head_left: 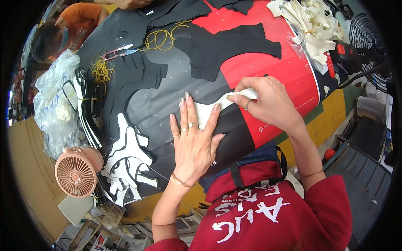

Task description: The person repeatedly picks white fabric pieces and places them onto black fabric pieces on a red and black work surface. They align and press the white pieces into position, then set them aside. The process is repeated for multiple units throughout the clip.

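Note:
A curved white piece of fabric [204, 112] lies across the black part of the table's cover, its narrow end reaching onto the red part. My left hand [190, 134] rests flat on its wide end with the fingers spread. Between thumb and fingertips, my right hand [268, 98] pinches the narrow end. Left of my left hand is a loose pile of white cut pieces [125, 154] with dark edges. Beyond my hands, black cut fabric pieces [226, 46] are spread over the black and red cover [289, 83].
Thread snips [119, 53] and yellow cord [161, 39] lie among the black pieces. At the left stand a peach fan [75, 171] and a clear plastic bag [58, 104]. Cream strips [310, 25] and a black fan [368, 42] are far right. A person in orange [81, 25] sits far left.

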`<state>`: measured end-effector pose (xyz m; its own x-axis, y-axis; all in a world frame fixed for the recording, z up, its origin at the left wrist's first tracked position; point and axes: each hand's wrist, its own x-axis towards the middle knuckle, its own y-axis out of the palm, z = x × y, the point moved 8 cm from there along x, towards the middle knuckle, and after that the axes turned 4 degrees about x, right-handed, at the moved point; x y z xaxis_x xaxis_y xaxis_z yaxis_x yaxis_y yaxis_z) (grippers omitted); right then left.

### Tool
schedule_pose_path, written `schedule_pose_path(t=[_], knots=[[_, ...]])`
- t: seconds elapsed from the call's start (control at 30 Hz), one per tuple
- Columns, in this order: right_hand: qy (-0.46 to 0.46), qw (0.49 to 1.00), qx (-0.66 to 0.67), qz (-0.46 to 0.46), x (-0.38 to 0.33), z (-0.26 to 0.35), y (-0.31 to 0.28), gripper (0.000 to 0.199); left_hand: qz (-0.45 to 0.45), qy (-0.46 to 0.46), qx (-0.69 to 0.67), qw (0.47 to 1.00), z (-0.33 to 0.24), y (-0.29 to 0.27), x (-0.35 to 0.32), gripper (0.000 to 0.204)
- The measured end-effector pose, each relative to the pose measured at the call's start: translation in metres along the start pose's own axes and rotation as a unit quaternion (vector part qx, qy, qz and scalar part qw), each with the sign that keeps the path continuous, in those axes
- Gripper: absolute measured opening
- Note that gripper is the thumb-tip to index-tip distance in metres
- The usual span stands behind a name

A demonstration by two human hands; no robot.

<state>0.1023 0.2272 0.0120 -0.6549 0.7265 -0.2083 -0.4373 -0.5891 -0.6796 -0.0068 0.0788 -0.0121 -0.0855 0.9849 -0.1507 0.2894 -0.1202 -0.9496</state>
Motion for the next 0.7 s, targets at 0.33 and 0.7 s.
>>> schedule_pose_path(t=[0.33,0.7], knots=[[0.002,1.000,0.007,-0.015,0.000,-0.005,-0.001,0.034,0.018,0.008,-0.007,1.000,-0.004,-0.008,0.003,0.067],[0.046,0.999,-0.012,-0.014,-0.010,-0.024,-0.028,0.039,0.024,0.008,0.020,0.999,-0.003,-0.001,-0.003,0.072]])
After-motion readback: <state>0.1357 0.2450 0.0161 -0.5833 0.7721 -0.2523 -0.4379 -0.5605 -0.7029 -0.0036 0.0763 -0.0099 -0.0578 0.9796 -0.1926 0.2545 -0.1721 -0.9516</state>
